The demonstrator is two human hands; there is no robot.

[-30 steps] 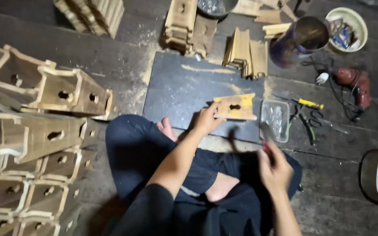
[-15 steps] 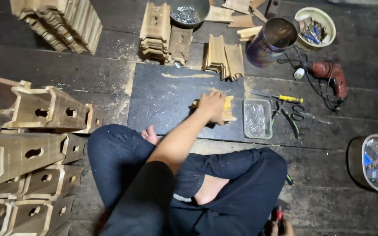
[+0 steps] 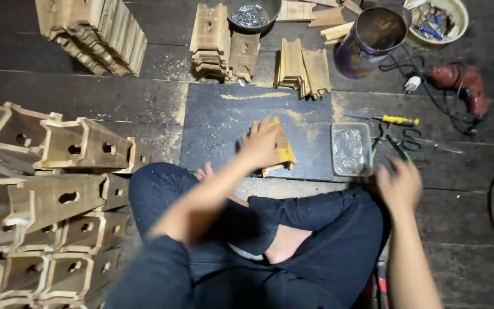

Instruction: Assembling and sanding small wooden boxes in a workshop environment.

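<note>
Meanwhile, left hand presses wooden piece beside clear tray.

We see a dark plank floor strewn with sawdust, and on it a dark mat. On the mat lie a small wooden piece and a clear plastic tray. Directly on the planks we find stacked wooden boxes to the left, more wooden stacks beyond the mat, a metal can, a bowl of nails, a yellow-handled screwdriver, pliers and a red drill.
</note>
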